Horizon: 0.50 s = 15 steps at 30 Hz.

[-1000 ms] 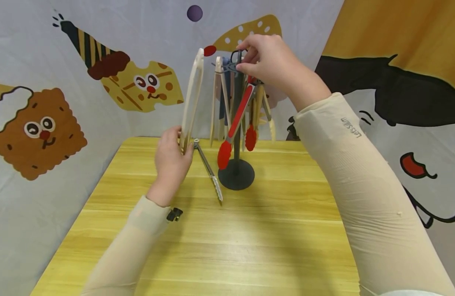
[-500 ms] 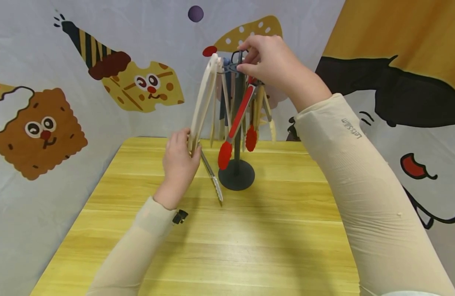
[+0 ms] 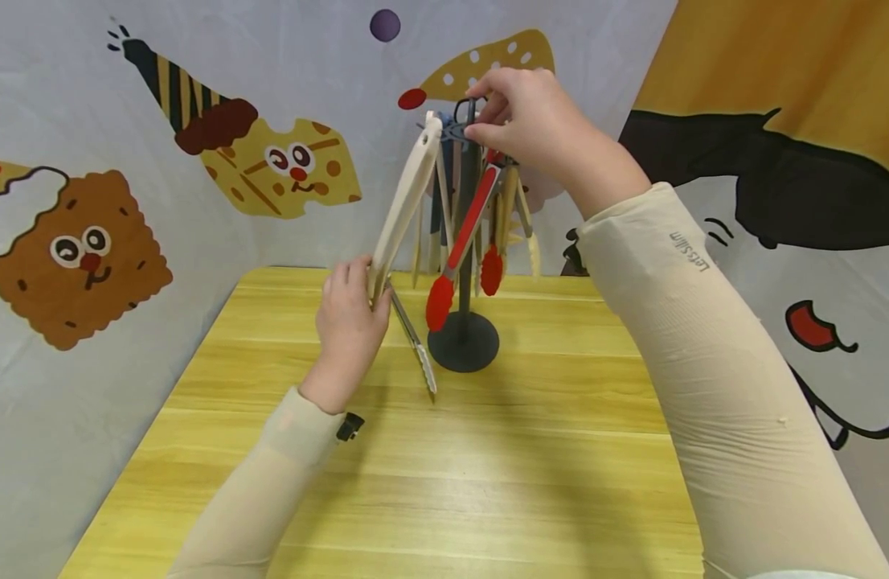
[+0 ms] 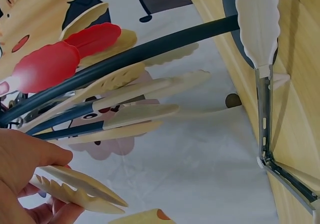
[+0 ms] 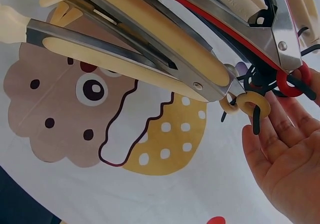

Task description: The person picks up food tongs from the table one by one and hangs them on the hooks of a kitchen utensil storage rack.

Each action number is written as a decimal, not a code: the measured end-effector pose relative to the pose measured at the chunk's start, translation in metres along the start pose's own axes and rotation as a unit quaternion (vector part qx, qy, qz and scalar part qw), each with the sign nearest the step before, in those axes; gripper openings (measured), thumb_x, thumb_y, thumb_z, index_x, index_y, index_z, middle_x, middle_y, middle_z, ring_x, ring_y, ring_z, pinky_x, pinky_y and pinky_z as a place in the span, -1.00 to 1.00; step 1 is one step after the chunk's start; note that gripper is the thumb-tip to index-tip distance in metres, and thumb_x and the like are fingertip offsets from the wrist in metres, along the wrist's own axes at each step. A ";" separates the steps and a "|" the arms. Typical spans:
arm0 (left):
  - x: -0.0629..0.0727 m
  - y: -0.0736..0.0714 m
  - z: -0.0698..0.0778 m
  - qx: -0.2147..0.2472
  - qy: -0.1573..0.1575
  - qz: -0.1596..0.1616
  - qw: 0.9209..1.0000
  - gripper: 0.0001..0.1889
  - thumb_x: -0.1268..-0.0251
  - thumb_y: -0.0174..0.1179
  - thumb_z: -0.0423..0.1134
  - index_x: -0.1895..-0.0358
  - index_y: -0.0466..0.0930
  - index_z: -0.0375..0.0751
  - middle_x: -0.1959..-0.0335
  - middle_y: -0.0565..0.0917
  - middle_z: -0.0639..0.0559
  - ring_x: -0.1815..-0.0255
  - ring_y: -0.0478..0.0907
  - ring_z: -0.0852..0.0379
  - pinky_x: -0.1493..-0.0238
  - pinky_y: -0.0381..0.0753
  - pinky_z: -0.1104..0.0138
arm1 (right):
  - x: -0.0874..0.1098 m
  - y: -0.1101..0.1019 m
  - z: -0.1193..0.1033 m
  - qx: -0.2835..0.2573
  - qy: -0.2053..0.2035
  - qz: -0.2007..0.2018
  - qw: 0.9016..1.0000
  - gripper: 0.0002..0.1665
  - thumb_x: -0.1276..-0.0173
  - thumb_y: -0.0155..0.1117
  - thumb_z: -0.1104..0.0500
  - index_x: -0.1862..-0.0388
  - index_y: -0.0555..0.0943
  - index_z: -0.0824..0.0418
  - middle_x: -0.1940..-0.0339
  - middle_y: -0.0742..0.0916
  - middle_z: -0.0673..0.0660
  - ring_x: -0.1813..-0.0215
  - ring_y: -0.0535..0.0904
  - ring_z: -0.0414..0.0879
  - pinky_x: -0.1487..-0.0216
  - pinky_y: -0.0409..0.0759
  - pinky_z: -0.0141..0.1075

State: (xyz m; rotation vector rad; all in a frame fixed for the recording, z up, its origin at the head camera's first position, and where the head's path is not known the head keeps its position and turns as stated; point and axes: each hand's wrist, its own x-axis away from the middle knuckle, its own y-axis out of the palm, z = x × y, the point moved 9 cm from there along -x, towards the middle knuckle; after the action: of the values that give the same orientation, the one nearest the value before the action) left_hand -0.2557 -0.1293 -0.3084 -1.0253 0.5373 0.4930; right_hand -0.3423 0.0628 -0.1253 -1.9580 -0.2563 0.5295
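In the head view my left hand (image 3: 349, 326) grips a pair of cream tongs (image 3: 408, 193) low down, near the tips. They slant up to the right, and their top end overlaps the hooks of a dark tong stand (image 3: 462, 346). The wavy tips of these tongs (image 4: 85, 191) stick out past my fingers in the left wrist view. My right hand (image 3: 527, 117) pinches the top of the stand by its loop, thumb and index finger at the post. Red-tipped tongs (image 3: 440, 301) hang just below it. The right wrist view has my right hand (image 5: 290, 154) close under the hooks, beside yellow-handled tongs (image 5: 135, 28).
Several other tongs, among them blue-handled ones (image 4: 90, 124), hang around the post. White-tipped metal tongs (image 3: 413, 338) lie spread on the wooden table (image 3: 488, 482), left of the stand's base. A cloth with cartoon prints (image 3: 220, 225) hangs behind.
My left hand has moved right with the cream tongs, bringing their top end from beside the stand to its hooks. The tongs lean further right. The right hand has stayed at the stand's top.
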 end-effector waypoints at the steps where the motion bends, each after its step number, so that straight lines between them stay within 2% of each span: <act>1: 0.000 0.000 0.000 -0.004 0.000 0.000 1.000 -0.53 -0.15 0.32 -0.21 -0.12 0.41 -0.17 0.17 0.52 -0.13 0.24 0.50 -0.09 0.52 0.55 0.10 | 0.000 0.000 0.000 0.000 -0.001 0.000 1.000 -0.43 -0.41 0.08 -0.01 -0.37 0.33 0.06 -0.10 0.62 0.09 -0.08 0.55 -0.09 -0.15 0.52 -0.25; 15: -0.001 0.007 0.001 -0.016 0.001 0.000 1.000 -0.55 -0.13 0.31 -0.27 -0.09 0.41 -0.16 0.19 0.50 -0.14 0.26 0.48 -0.08 0.56 0.55 0.12 | 0.000 0.001 0.000 0.003 -0.006 0.002 1.000 -0.43 -0.42 0.07 -0.01 -0.37 0.33 0.06 -0.10 0.62 0.09 -0.07 0.56 -0.09 -0.14 0.53 -0.25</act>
State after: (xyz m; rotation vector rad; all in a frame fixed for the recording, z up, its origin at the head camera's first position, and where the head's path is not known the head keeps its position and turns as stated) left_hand -0.2603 -0.1254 -0.3124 -1.0554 0.5324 0.5031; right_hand -0.3427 0.0620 -0.1261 -1.9499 -0.2593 0.5441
